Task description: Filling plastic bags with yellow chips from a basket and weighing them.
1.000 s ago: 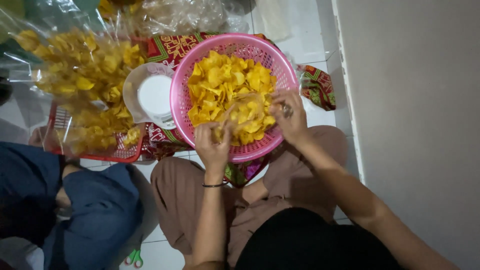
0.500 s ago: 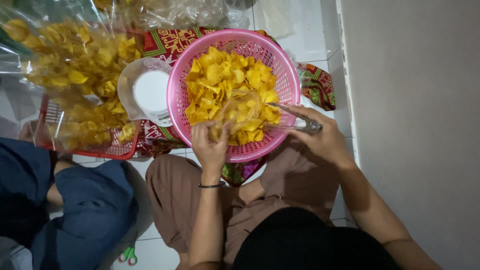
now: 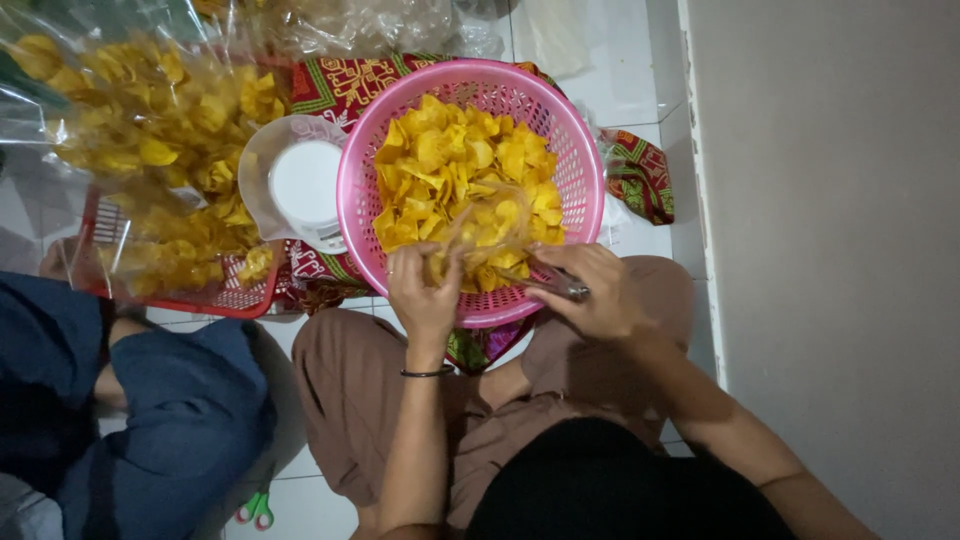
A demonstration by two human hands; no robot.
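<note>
Both hands work at the near rim of the pink basket [image 3: 470, 85]: the left hand [image 3: 425, 295] pinches the mouth of a small clear bag [image 3: 490, 225] lying on the yellow chips [image 3: 460, 165], holding it open, while the right hand [image 3: 590, 290] is closed around what looks like a slim metal tool, though the view is too blurred to be sure. Beside the basket stands a white scale [image 3: 300, 185], handy for weighing, and filled chip bags [image 3: 130, 110] pile on a red tray [image 3: 210, 298].
</note>
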